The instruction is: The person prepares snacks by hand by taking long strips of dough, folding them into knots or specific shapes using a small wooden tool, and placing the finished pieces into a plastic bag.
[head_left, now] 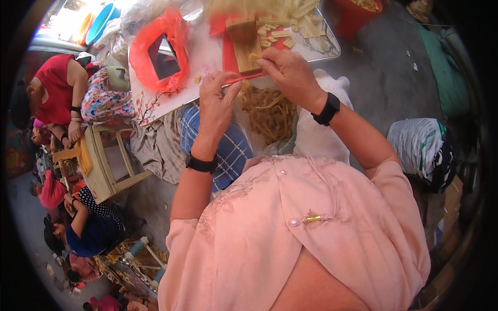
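My right hand (291, 72) is closed in a pinch on a small pale-yellow piece (254, 57), over the near end of a wooden block (245, 44). The block lies on a red sheet (253, 75) at the table's near edge. To its left, my left hand (217, 98) is raised at that edge with thumb and forefinger drawn together. Whatever is between those fingers is too small to make out. Pale-yellow sticks and cut pieces (306, 25) are scattered beyond the block. Below my hands sits a clear bag of brown strips (270, 111).
A red plastic bag (139, 46) with a dark-screened device (165, 59) lies on the patterned table (150, 106). A red bucket (358, 18) stands at the far right, a white sack (324, 137) by my lap. People sit at the left, near a wooden stool (104, 166).
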